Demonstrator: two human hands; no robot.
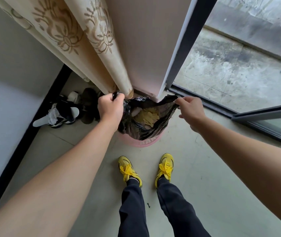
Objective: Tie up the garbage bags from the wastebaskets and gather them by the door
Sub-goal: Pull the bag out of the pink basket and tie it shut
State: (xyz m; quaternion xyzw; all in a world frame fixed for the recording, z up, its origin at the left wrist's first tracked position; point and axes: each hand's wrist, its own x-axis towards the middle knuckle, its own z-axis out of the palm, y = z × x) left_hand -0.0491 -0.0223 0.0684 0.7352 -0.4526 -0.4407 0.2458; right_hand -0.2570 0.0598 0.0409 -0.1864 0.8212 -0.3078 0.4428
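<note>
The black garbage bag (146, 120) sits in the pink wastebasket (144, 142) by the curtain. The left hand (109, 108) grips one edge and the right hand (190, 111) pinches the opposite edge, probably pulling flaps up for knotting.

The left hand (109, 107) gripped one edge of the black garbage bag (146, 129) and the right hand (190, 110) pinched the opposite edge, holding it open over the pink wastebasket (144, 142). Yellowish scraps (147, 116) lay inside. Yellow sneakers (130, 170) stood just behind, beside a patterned curtain (78, 40).
</note>
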